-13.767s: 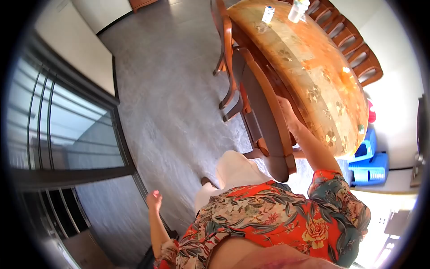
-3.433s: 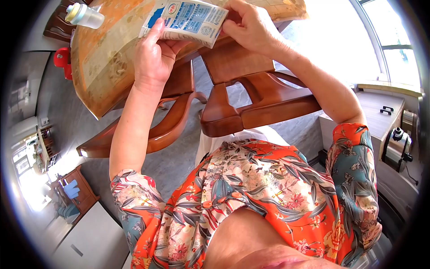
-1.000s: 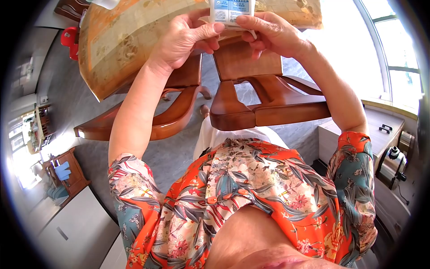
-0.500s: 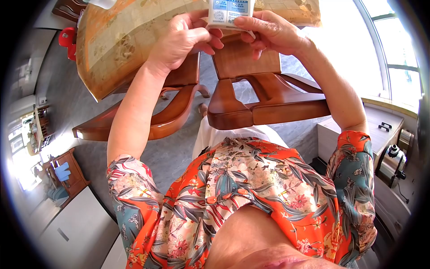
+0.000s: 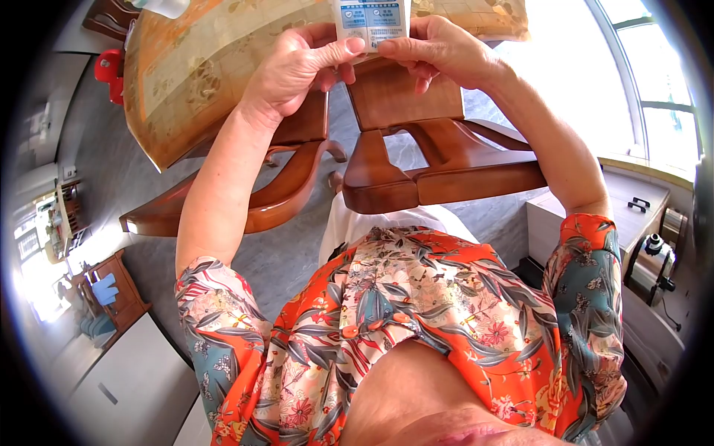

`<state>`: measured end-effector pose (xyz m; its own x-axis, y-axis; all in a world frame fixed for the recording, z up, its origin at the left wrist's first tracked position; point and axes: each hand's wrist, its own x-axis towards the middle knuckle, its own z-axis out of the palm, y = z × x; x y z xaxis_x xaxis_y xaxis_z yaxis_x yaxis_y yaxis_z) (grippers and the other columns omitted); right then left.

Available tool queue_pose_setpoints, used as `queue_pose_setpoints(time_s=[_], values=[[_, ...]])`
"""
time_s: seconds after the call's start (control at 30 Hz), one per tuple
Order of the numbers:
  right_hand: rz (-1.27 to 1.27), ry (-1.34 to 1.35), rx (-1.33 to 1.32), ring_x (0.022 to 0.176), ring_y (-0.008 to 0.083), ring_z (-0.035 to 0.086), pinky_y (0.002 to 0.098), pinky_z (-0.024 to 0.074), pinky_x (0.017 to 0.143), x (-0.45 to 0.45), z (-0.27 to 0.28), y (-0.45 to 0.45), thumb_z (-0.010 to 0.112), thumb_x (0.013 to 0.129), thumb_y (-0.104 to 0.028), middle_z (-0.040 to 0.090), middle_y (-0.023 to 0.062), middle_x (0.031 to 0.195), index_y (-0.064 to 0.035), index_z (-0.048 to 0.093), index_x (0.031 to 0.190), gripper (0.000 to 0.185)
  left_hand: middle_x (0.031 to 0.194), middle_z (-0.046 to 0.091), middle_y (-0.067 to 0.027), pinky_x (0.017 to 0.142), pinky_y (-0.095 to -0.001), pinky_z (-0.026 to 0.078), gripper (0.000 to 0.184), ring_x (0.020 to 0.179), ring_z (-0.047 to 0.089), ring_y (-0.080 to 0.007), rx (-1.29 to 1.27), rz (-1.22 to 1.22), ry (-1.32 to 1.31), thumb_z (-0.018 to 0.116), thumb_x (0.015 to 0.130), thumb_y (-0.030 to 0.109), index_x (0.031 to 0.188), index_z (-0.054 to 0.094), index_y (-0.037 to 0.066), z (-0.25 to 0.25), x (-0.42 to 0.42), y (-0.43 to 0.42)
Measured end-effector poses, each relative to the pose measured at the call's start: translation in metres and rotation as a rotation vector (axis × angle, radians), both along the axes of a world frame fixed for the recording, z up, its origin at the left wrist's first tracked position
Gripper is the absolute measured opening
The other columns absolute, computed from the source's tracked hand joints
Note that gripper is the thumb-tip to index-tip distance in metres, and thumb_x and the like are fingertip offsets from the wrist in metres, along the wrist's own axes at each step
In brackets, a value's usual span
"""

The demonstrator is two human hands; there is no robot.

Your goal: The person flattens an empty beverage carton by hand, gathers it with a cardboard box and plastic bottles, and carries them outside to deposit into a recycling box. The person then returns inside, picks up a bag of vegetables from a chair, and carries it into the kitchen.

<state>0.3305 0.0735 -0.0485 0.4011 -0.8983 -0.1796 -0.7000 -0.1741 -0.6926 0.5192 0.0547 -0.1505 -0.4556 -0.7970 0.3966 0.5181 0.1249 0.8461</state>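
Note:
At the top of the head view I hold a white packet with blue print and small lettering. Its upper end is cut off by the frame edge. My left hand grips the lower left corner, thumb on the printed face and fingers behind. My right hand pinches the lower right corner the same way. Behind and below the packet is the table, covered by a patterned beige and orange tablecloth.
Two wooden chairs stand between me and the table: one chair in the middle, another chair on the left. A red object is beyond the table's left side. A grey cabinet stands at right under the window.
The packet has shifted slightly left and is straighter. My left thumb has come onto its lower corner, and my right thumb has moved to its lower edge.

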Motion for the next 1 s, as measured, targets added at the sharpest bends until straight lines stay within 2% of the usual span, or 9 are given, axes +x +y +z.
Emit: queue_pose_setpoints(time_s=[0.2, 0.3, 0.4, 0.5, 0.6, 0.77, 0.87, 0.9, 1.0], values=[[-0.003, -0.003, -0.031, 0.045, 0.0066, 0.049, 0.0197, 0.0439, 0.042, 0.0, -0.002, -0.003, 0.066, 0.074, -0.042, 0.045, -0.001, 0.05, -0.0068, 0.054, 0.065, 0.038, 0.071, 0.058, -0.0015, 0.041, -0.0162, 0.034, 0.025, 0.054, 0.053, -0.0074, 0.053, -0.023, -0.007, 0.068, 0.074, 0.022, 0.088, 0.062, 0.002, 0.001, 0.002, -0.002], [-0.035, -0.023, -0.025, 0.049, 0.0079, 0.053, 0.0196, 0.0455, 0.045, 0.001, -0.002, -0.004, 0.067, 0.074, -0.042, 0.053, 0.0016, 0.056, -0.0045, 0.057, 0.07, 0.039, 0.073, 0.06, -0.0024, 0.043, -0.0176, 0.036, 0.028, 0.053, 0.053, -0.0078, 0.076, -0.026, 0.003, 0.069, 0.073, 0.024, 0.089, 0.062, 0.002, 0.001, 0.003, -0.002], [-0.003, -0.001, -0.042, 0.057, 0.0112, 0.06, 0.0214, 0.0513, 0.052, -0.001, -0.001, -0.008, 0.064, 0.073, -0.049, 0.06, 0.0051, 0.068, -0.003, 0.06, 0.085, 0.048, 0.08, 0.062, -0.0044, 0.052, -0.0189, 0.04, 0.031, 0.057, 0.055, -0.0091, 0.047, 0.055, -0.027, 0.069, 0.073, 0.026, 0.09, 0.062, 0.002, 0.002, 0.001, -0.002], [0.0, -0.027, -0.097, 0.061, 0.0118, 0.061, 0.0214, 0.0519, 0.055, 0.005, 0.003, -0.002, 0.066, 0.073, -0.044, 0.062, 0.0068, 0.076, -0.0018, 0.061, 0.091, 0.046, 0.087, 0.063, -0.0058, 0.063, -0.0212, 0.043, 0.028, 0.067, 0.057, -0.0101, 0.081, 0.065, 0.016, 0.069, 0.074, 0.021, 0.091, 0.062, 0.001, 0.003, -0.002, -0.002], [-0.067, -0.076, 0.058, 0.069, 0.0102, 0.06, 0.0206, 0.0494, 0.056, 0.005, 0.005, 0.003, 0.068, 0.076, -0.032, 0.063, 0.0055, 0.086, -0.0048, 0.061, 0.098, 0.036, 0.089, 0.062, -0.0052, 0.07, -0.0224, 0.044, 0.024, 0.078, 0.057, -0.0103, 0.063, 0.018, 0.174, 0.068, 0.074, 0.014, 0.092, 0.061, 0.0, -0.004, -0.01, -0.002], [-0.074, -0.025, 0.07, 0.069, 0.011, 0.06, 0.0211, 0.0495, 0.058, 0.004, 0.003, 0.006, 0.068, 0.076, -0.031, 0.063, 0.0053, 0.084, -0.0032, 0.06, 0.097, 0.036, 0.091, 0.061, -0.004, 0.08, -0.0215, 0.04, 0.032, 0.085, 0.053, -0.0089, 0.087, 0.034, 0.192, 0.069, 0.075, 0.021, 0.096, 0.06, -0.002, -0.003, -0.005, 0.002], [-0.07, -0.035, 0.078, 0.069, 0.0117, 0.062, 0.0211, 0.0508, 0.06, 0.001, 0.003, 0.011, 0.068, 0.074, -0.033, 0.063, 0.0061, 0.078, -0.0018, 0.061, 0.094, 0.037, 0.09, 0.061, -0.0037, 0.075, -0.0223, 0.042, 0.033, 0.081, 0.054, -0.0084, 0.025, 0.086, 0.202, 0.07, 0.075, 0.023, 0.094, 0.061, -0.002, 0.001, -0.007, 0.008], [-0.049, 0.013, 0.07, 0.07, 0.0094, 0.059, 0.0213, 0.0471, 0.057, -0.002, 0.007, 0.012, 0.068, 0.075, -0.033, 0.063, 0.005, 0.079, -0.0033, 0.062, 0.093, 0.035, 0.09, 0.062, -0.0042, 0.073, -0.0228, 0.043, 0.033, 0.08, 0.054, -0.0085, -0.021, 0.149, 0.12, 0.071, 0.074, 0.023, 0.094, 0.061, -0.002, 0.001, -0.006, 0.007], [0.118, 0.481, -0.261, 0.062, 0.0073, 0.056, 0.0205, 0.0432, 0.052, -0.019, 0.03, 0.008, 0.068, 0.074, -0.029, 0.062, 0.0047, 0.07, -0.0043, 0.066, 0.083, 0.026, 0.089, 0.062, -0.0051, 0.07, -0.023, 0.045, 0.034, 0.078, 0.055, -0.0084, -0.184, 0.318, -0.141, 0.071, 0.073, 0.022, 0.095, 0.061, -0.003, -0.002, -0.004, 0.006]])
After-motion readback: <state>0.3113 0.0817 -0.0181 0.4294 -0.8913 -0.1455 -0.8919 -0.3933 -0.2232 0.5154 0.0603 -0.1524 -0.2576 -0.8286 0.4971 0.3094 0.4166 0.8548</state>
